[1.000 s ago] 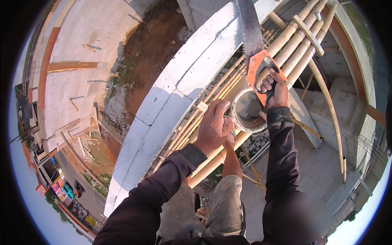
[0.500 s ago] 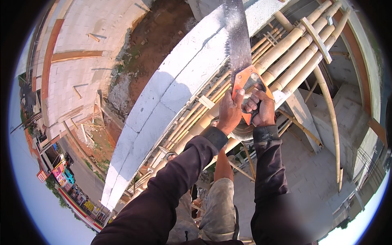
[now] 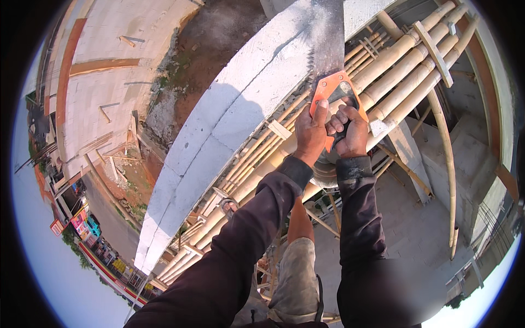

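A hand saw [image 3: 327,46] with a broad toothed blade and an orange and black handle points away from me. Its blade lies across the far part of a pale block wall top [image 3: 219,128]; whether the teeth are sunk into the block cannot be told. My left hand [image 3: 310,134] is closed at the left side of the handle, thumb on top. Wrapped through the grip opening are the fingers of my right hand [image 3: 350,130]. White dust marks the blade and my fingers.
Lashed bamboo poles [image 3: 396,79] run along the wall's right side, with a wooden crosspiece [image 3: 433,53] over them. A round metal pan [image 3: 326,174] sits below my hands. A deep drop to bare soil [image 3: 210,54] lies left of the wall, a grey floor [image 3: 404,235] far below right.
Both hands have pushed the saw forward, away from me, across the wall top. My grip on the handle stays the same, and the view has shifted slightly.
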Tool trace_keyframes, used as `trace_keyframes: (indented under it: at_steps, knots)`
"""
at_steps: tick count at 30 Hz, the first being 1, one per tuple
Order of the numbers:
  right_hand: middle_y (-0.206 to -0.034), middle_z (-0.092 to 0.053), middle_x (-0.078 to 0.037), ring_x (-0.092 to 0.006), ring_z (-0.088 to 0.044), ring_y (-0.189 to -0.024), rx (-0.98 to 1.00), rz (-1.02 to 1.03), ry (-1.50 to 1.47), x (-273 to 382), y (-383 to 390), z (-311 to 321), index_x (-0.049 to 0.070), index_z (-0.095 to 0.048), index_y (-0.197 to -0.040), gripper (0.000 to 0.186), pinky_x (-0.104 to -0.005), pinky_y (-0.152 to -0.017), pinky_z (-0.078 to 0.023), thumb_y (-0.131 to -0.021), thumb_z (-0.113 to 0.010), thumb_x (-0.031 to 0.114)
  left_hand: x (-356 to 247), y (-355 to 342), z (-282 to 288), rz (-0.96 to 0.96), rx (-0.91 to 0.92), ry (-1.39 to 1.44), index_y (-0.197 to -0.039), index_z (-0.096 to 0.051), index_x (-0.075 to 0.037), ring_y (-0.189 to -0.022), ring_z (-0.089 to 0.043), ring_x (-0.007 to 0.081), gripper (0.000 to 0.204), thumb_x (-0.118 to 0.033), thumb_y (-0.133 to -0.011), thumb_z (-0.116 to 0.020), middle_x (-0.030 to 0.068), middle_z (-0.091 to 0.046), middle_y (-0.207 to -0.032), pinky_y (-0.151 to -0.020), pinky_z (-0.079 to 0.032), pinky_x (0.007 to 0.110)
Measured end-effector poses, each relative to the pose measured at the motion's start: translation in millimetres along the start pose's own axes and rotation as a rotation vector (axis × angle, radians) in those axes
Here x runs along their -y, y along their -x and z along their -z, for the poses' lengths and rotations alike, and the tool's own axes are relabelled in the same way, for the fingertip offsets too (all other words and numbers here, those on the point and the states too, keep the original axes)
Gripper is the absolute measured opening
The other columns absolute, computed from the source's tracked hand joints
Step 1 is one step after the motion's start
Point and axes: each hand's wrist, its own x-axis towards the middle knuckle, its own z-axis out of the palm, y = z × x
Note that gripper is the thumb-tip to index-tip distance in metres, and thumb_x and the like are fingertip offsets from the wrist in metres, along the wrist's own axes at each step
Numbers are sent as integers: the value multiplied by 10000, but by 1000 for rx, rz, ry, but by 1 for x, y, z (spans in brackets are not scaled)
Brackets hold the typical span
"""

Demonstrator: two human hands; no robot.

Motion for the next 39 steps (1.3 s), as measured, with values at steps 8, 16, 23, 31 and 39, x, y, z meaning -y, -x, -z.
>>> trace_keyframes:
  at_steps: [8,16,23,31,39]
  knots:
    - [-649,-380,29,-95,-381,-487,-41,64,97,43,-24,-4,29,-503,-1171,284,-269,-446,-341,-892,-511,80,-8,-26,-48,2,6,-85,-886,-600,34,-516,-516,91,384,-340,-973,-599,31,-557,-692,-456,-447,268]
    - [-654,-381,-8,-132,-401,-494,-60,6,-13,-23,27,18,36,-491,-1136,288,-322,-456,-379,-849,-521,43,10,23,20,39,28,-75,-994,-614,45,-506,-489,69,413,-366,-966,-594,11,-547,-693,-447,-411,237]
    - [-637,-379,22,-110,-387,-484,-127,29,-37,22,17,15,51,-508,-1134,278,-295,-452,-365,-857,-506,62,5,9,-28,47,53,-181,-934,-625,24,-504,-495,70,348,-322,-967,-608,9,-552,-684,-443,-416,253]
    - [-657,-375,17,-111,-395,-515,-122,-12,-64,-38,35,12,44,-507,-1117,252,-299,-469,-367,-866,-490,54,2,25,32,60,57,-181,-994,-602,10,-526,-470,61,382,-371,-975,-579,-16,-509,-729,-474,-404,229]
    - [-668,-413,8,-114,-419,-513,-100,50,-45,27,-11,-9,30,-513,-1105,233,-295,-463,-389,-873,-496,46,-6,-24,-29,25,30,-259,-863,-589,0,-490,-463,91,394,-376,-976,-590,-8,-500,-683,-466,-423,262]
